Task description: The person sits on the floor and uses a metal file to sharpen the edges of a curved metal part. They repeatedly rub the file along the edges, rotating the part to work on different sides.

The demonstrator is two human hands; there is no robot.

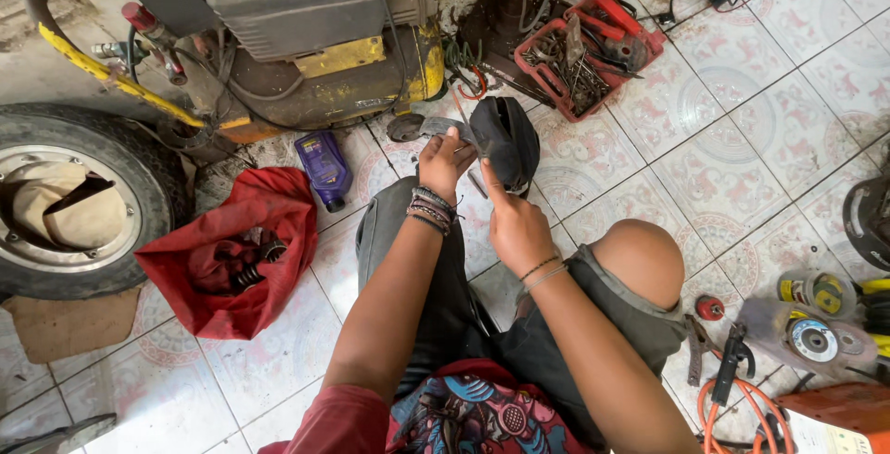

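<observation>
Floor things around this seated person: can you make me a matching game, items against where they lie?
Items:
1. purple bottle
2. red cloth bag
3. red parts tray
4. orange cable

Places:
A. top, right of the yellow machine
B. bottom right corner
C. beside the tyre
D. just below the yellow machine

Pairs: 1-D, 2-C, 3-A, 4-B

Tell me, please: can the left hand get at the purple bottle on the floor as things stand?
Probably yes, but not at once. The purple bottle lies beside the left hand with bare tiled floor between them, so the way looks free. Yet that hand now grips a grey strip at the black pouch.
</observation>
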